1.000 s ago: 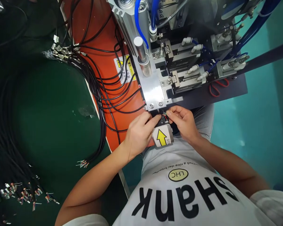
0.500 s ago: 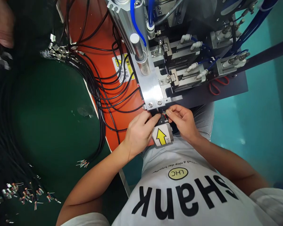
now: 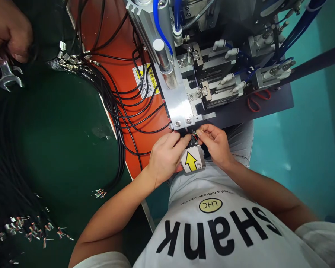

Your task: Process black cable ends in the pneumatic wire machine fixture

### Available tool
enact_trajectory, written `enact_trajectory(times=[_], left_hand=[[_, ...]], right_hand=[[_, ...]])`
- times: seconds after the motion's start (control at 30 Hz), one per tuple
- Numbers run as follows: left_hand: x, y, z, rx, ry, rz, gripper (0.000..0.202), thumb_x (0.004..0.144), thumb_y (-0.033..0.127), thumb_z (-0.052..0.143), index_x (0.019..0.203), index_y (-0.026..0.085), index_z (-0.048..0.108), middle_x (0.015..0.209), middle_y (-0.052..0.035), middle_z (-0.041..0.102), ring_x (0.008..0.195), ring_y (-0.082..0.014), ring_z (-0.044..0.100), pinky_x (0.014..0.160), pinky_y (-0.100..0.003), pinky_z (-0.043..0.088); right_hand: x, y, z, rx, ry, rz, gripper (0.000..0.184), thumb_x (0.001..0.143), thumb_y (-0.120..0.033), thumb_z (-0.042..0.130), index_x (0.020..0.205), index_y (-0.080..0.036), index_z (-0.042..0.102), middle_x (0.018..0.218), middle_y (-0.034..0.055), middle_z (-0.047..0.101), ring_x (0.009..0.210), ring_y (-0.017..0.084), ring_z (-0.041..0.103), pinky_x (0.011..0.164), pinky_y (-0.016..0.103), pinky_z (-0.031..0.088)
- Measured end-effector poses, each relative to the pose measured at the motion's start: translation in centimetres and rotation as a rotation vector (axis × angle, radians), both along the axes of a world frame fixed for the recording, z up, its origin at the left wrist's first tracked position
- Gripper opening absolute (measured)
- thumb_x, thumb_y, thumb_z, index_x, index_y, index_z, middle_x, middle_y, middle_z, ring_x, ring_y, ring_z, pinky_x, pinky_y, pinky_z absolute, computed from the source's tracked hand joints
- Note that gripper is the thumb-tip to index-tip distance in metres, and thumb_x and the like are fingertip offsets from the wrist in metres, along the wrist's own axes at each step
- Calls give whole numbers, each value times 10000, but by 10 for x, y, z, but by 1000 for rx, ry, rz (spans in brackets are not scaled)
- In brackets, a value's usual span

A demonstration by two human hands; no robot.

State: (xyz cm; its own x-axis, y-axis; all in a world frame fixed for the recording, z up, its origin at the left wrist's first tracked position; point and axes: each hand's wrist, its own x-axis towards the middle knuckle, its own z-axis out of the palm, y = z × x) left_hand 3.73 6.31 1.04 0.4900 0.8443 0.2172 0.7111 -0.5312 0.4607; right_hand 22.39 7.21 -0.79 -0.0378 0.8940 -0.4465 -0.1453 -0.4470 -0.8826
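Note:
My left hand (image 3: pixel 167 150) is closed at the front edge of the machine, thumb and forefinger pinching the end of a black cable, most of which the hand hides. Thin coloured wires (image 3: pixel 194 137) come out between the two hands. On their other side my right hand (image 3: pixel 214 143) pinches the wire tips between thumb and forefinger. Just below the fingertips is a small metal cover (image 3: pixel 193 160) with a yellow arrow. The metal plate (image 3: pixel 181 108) of the machine lies right above both hands.
Black cables (image 3: pixel 117 123) run over the orange machine base (image 3: pixel 100 22) onto the green table (image 3: pixel 58 149). More cables (image 3: pixel 25 227) with bared ends lie at left. Another person's hand (image 3: pixel 11 33) holds a wrench (image 3: pixel 9 76). A red band (image 3: pixel 254 105) lies at right.
The other person's hand and the wrench have come further into view, moving right and slightly down. My two hands stay almost in place at the wires.

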Motion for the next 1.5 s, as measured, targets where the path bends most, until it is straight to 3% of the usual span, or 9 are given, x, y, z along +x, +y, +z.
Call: enact_trajectory(times=[0.5, 0.77, 0.87, 0.93, 1.07, 1.2, 1.3, 1.4, 1.5], left_hand=[[-3, 5, -3, 170, 98, -99, 321, 976, 165, 434, 1231, 159, 628, 857, -82, 646, 758, -191, 550, 692, -323, 449], [-1, 9, 1, 273, 155, -151, 290, 963, 155, 481, 1215, 102, 613, 927, -102, 681, 749, -187, 529, 644, -326, 406], [0, 9, 2, 267, 165, -153, 291, 979, 195, 457, 1202, 101, 619, 920, -102, 680, 744, -191, 523, 634, -330, 401], [1, 9, 4, 256, 187, -146, 298, 980, 209, 455, 1198, 97, 624, 915, -103, 676, 742, -195, 521, 630, -333, 397], [1, 8, 7, 226, 191, -141, 296, 970, 185, 471, 1195, 77, 629, 924, -103, 670, 754, -196, 524, 643, -329, 408], [1, 9, 6, 225, 166, -146, 296, 974, 177, 469, 1198, 70, 629, 928, -104, 668, 766, -199, 531, 655, -327, 424], [1, 8, 6, 222, 178, -133, 289, 974, 169, 468, 1201, 92, 629, 917, -93, 670, 762, -193, 542, 654, -324, 426], [1, 6, 5, 214, 183, -116, 290, 970, 170, 469, 1207, 112, 626, 905, -85, 671, 758, -189, 552, 652, -325, 426], [2, 5, 4, 220, 182, -111, 300, 959, 181, 481, 1215, 107, 618, 903, -88, 671, 756, -194, 551, 646, -335, 428]], right_hand=[[0, 0, 1, 31, -180, 58, 197, 893, -368, 652, 812, -221, 550, 606, -31, 558, 527, 129, 563, 514, 274, 438], [-1, -1, 11, 309, -718, 165, 92, 906, -232, 570, 819, -215, 545, 801, 17, 596, 670, 147, 574, 611, 277, 438], [-1, 4, 16, 345, -837, 207, 82, 892, -207, 563, 811, -209, 548, 813, 28, 609, 686, 155, 570, 653, 296, 434], [2, 8, 15, 263, -750, 218, 98, 899, -239, 568, 808, -206, 558, 775, 24, 610, 663, 155, 565, 648, 299, 435], [15, 10, 7, -19, -246, 228, 214, 922, -389, 587, 853, -188, 613, 681, -7, 597, 592, 136, 569, 619, 286, 462], [20, -3, 2, -28, -205, 183, 263, 881, -450, 662, 902, -187, 662, 779, 5, 650, 607, 125, 580, 595, 275, 459], [15, -12, 6, 75, -364, 200, 189, 894, -384, 662, 883, -197, 679, 774, 3, 659, 591, 118, 559, 577, 274, 432], [10, -13, 18, 346, -700, 233, 145, 939, -276, 587, 863, -197, 682, 808, 14, 671, 650, 127, 572, 664, 300, 428], [11, -7, 31, 572, -989, 352, 167, 948, -237, 551, 864, -187, 687, 809, 27, 684, 684, 144, 577, 709, 332, 393]])
